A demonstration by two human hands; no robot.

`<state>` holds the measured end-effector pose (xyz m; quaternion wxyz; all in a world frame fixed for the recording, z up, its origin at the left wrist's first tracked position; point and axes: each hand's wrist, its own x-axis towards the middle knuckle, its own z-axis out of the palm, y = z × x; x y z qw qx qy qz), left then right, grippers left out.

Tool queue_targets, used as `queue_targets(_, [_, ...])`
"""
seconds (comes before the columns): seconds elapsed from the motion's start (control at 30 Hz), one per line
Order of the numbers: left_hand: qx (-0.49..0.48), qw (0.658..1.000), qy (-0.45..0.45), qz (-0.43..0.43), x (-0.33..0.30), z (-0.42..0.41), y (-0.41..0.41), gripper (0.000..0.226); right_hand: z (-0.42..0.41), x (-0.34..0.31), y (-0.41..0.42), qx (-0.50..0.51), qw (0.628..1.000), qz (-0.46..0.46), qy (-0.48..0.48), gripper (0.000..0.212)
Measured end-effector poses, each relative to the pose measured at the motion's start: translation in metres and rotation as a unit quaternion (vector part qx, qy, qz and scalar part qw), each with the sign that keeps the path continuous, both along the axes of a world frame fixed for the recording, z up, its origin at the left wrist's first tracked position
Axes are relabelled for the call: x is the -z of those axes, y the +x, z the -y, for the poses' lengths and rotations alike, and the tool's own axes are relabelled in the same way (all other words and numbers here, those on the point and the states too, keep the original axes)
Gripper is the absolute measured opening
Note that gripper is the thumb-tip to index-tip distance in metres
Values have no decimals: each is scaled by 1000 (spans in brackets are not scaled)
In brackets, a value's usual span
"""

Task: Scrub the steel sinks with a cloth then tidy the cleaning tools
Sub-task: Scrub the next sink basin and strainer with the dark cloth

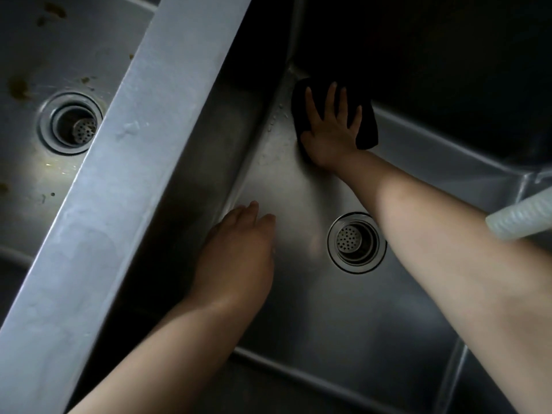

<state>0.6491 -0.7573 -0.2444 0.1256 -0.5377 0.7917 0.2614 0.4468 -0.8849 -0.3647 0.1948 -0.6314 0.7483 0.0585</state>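
Note:
I look down into a steel sink (298,180) with a round strainer drain (356,242). My right hand (333,127) lies flat with spread fingers on a black cloth (366,130), pressing it against the sink floor near the far corner. My left hand (239,249) hovers or rests inside the same sink near its left wall, fingers straight and together, holding nothing. A second steel sink (35,55) at the left carries brown stains and has its own drain (71,122).
A wide steel divider (125,162) runs diagonally between the two sinks. The end of a pale ribbed hose (519,219) pokes in at the right edge above my right forearm. The far wall of the right sink is in deep shadow.

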Motion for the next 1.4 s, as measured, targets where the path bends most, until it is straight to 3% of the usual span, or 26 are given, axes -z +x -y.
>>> queue_targets(0.17, [7, 999, 12, 39, 12, -5, -12, 48, 8, 2, 15, -52, 999, 10, -11, 70])
queue_targets(0.43, [12, 993, 57, 100, 11, -17, -21, 44, -44, -4, 41, -172, 985, 19, -13, 70])
queue_targets(0.7, [-65, 984, 44, 160, -2, -14, -11, 31, -127, -5, 51, -327, 942, 68, -36, 71])
queue_targets(0.83, [-80, 983, 49, 160, -4, -17, -8, 32, -142, -6, 25, -371, 928, 45, -11, 69])
queue_targets(0.93, [-52, 985, 39, 162, 0, -21, -5, 34, -124, -5, -7, -323, 946, -6, -19, 70])
queue_targets(1.1, [-9, 983, 63, 170, 10, -26, -1, 33, -97, 2, -58, -146, 987, -50, -50, 76])
queue_targets(1.27, [32, 989, 29, 144, 1, -25, -3, 38, -140, 10, -56, 112, 991, -15, -73, 71])
queue_targets(1.4, [47, 994, -13, 97, -34, -10, -15, 47, -159, 1, -36, 142, 986, 17, -81, 64])
